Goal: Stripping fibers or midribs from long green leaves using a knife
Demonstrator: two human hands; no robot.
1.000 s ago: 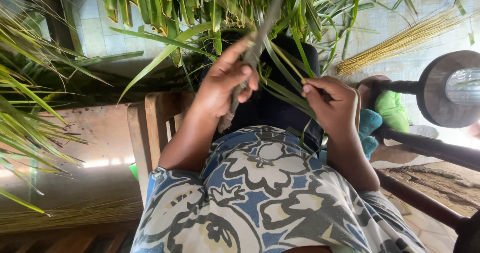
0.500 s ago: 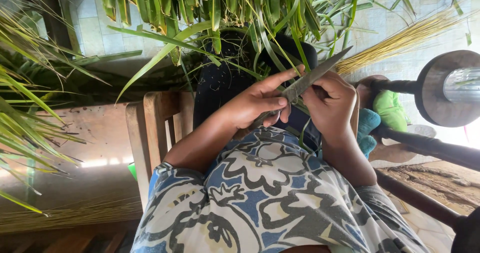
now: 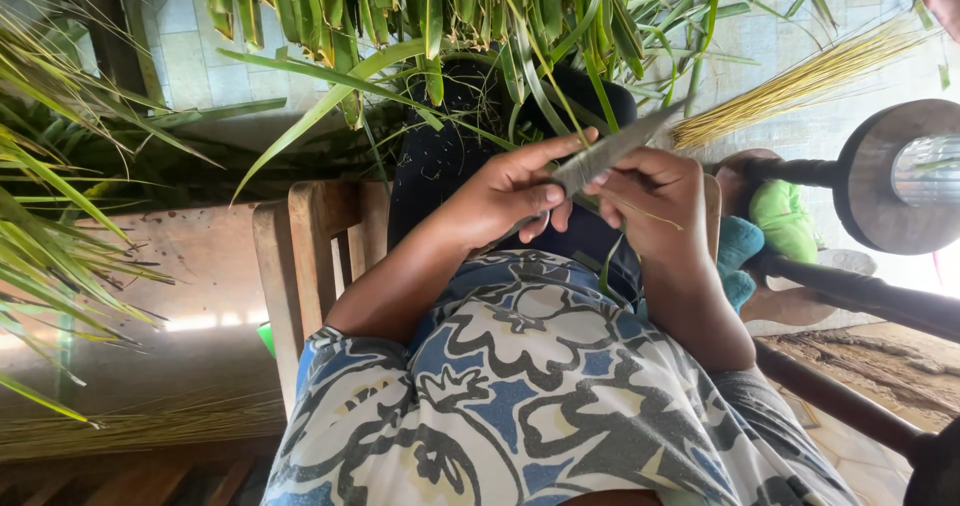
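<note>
My left hand (image 3: 500, 198) grips a long grey knife (image 3: 612, 147), its blade pointing up and right across the fingers of my right hand (image 3: 662, 202). My right hand pinches a thin yellow-green leaf rib (image 3: 545, 66) that runs up into the hanging green palm leaves (image 3: 450, 6). A fine strand of it trails over the back of my right hand. The blade rests against the rib just above my right fingers. Both hands are over my dark-clothed lap, above my blue, white and grey patterned top (image 3: 540, 396).
A wooden chair frame (image 3: 310, 256) stands to the left of my arm. Bundles of pale stripped ribs lie at upper right (image 3: 800, 81) and lower left (image 3: 140, 431). Dark wooden rails and a round wooden disc (image 3: 880, 181) are on the right, with green (image 3: 785, 221) and blue cloth (image 3: 740, 251).
My left hand swung the knife from pointing upward among the leaves down and right onto the rib at my right hand. Since then the blade has slid slightly upward along it.
</note>
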